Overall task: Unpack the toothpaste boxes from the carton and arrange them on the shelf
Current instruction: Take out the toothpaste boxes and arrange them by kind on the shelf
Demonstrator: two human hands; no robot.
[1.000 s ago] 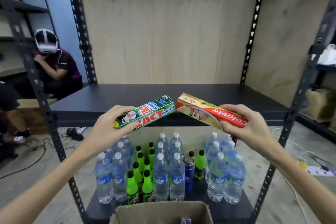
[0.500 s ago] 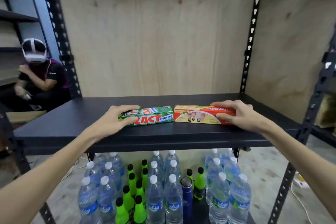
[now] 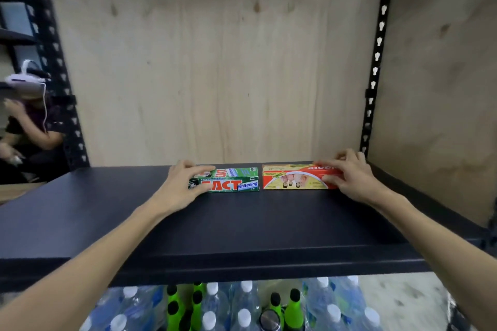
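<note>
Pushed farther back on the black shelf than a moment ago, close to its wooden back wall; green toothpaste box and red toothpaste box lying flat, end to end, a thin gap between; left hand curled round the green box's left end, thumb in front, fingers on top; right hand pinching the red box's right end the same way; water bottles and green bottles under the shelf; seated person with a white headset left of the shelf.
</note>
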